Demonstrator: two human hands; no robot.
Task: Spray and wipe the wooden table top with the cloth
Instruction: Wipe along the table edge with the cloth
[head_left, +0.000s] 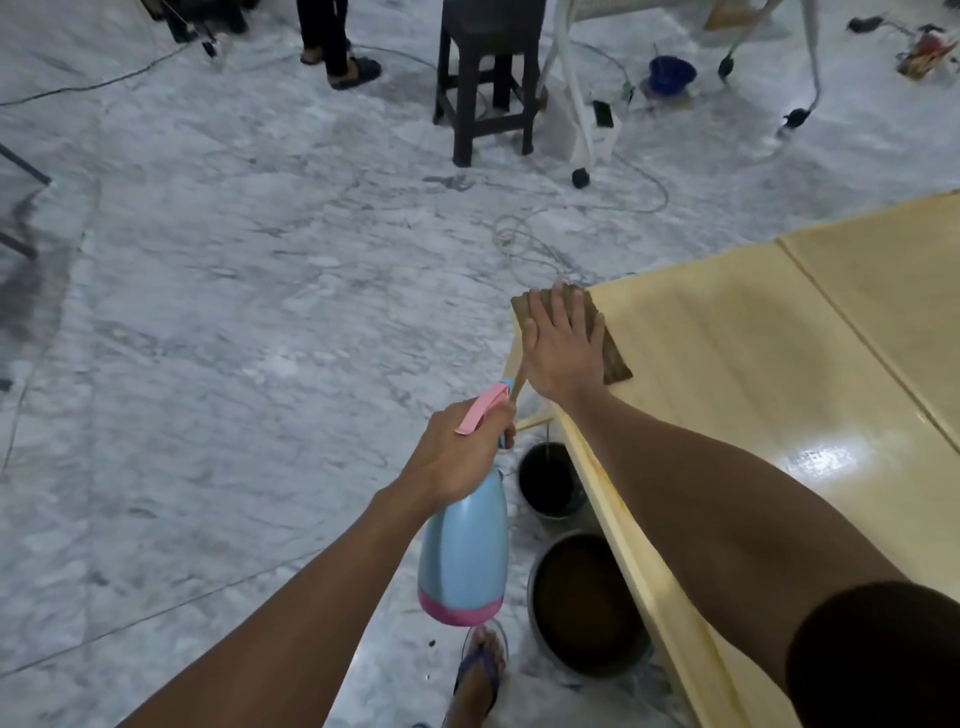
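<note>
Two bare forearms nearest the lens, reaching forward from the bottom edge. Left hand (457, 457) curled round the neck of a light-blue spray bottle (464, 556) with pink base and pink trigger, held out over the floor just beside the desk corner, off the wood. Sandalled foot (479, 670) below the bottle on the floor. Grey-veined marble floor (208, 312) across the whole left and centre, pale cables looping over it. Farther back, legs of another person (332, 47) in dark trousers and sandals, then a dark stool (488, 78), then a white wheeled frame (582, 104) and a blue bowl (671, 74). Two dark round buckets (550, 480) (587, 603) on the floor, tucked against and partly under the desk edge. Right hand (563, 348) flat, fingers straight and together, pressing down on a brown cloth (610, 348) spread at the near-left corner of the desk (753, 389), one cloth corner overhanging the edge. Pale yellow wooden top, glossy, with a bright glare patch near the right forearm and a seam running diagonally towards the right.
</note>
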